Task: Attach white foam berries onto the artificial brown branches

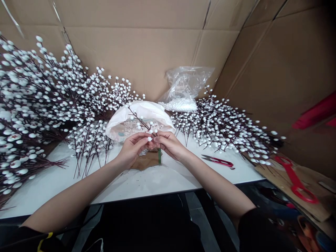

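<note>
My left hand (133, 147) and my right hand (169, 142) meet over the middle of the table. Between them is a dark artificial berry stem (140, 120), its tip slanting up and to the left. Fingers of my left hand pinch a white berry (149, 139) low on the stem. My right thumb and fingers close round the stem just beside it. A white plastic bag (141, 108) with loose white berries lies behind my hands, its mouth towards me. Under my hands is a piece of brown cardboard (147, 161) with a green edge.
Big bundles of white berry stems (52, 84) fill the left side, and another pile of stems (223, 122) lies at the right. A clear plastic bag (186, 84) stands at the back. Red-handled thread snips (217, 160) lie right of my hands. Cardboard walls (136, 52) enclose the table (173, 182).
</note>
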`<state>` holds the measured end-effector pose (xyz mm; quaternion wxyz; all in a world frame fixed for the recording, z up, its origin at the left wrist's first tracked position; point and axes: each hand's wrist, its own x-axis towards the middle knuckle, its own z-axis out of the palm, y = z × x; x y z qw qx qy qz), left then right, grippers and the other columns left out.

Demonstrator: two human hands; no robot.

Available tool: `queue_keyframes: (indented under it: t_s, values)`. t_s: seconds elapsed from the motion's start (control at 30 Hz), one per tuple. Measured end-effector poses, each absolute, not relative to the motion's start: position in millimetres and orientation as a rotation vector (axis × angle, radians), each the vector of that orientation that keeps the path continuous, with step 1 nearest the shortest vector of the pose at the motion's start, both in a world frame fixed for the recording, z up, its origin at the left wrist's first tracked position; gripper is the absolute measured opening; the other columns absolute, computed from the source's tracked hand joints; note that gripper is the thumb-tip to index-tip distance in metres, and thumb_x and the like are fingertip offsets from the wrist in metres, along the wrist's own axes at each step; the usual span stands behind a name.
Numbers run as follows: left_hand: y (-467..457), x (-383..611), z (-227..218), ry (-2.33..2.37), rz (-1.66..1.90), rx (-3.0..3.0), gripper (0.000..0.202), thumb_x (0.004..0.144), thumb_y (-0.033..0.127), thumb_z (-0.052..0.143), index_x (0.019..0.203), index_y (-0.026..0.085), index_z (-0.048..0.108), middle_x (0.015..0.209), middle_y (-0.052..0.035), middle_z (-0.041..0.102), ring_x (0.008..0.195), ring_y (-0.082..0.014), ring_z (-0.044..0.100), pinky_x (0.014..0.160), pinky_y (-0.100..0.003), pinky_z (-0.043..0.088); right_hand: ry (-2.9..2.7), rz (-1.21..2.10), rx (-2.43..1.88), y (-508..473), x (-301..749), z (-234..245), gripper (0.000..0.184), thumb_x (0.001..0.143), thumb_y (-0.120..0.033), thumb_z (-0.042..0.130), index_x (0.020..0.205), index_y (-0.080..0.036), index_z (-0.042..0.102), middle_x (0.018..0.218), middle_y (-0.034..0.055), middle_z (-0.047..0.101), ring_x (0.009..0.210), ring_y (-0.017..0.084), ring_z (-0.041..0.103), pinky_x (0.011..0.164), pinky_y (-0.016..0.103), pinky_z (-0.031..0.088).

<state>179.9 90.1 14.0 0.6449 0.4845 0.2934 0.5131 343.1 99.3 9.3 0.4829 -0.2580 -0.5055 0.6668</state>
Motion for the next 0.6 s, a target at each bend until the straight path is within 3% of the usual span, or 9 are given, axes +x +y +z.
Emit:
queue_keyframes:
  t_s: [0.6]
  values:
    - [89.9,179.9,12.4,0.670,1.170,1.091,0.016,0.071,0.026,0.071,0.084,0.016,0.068,0.071,-0.0012,0.069,0.066,-0.0128,0.063,0.075,-0.030,0.052,-1.272,1.596,-0.679,97.4,342.4,12.4,0.009,0.069,-0.019,0.066,0.061,-0.015,0.064,0.071,-0.0021,0.058,0.069,0.012,0.062,0.073,0.026,0.051]
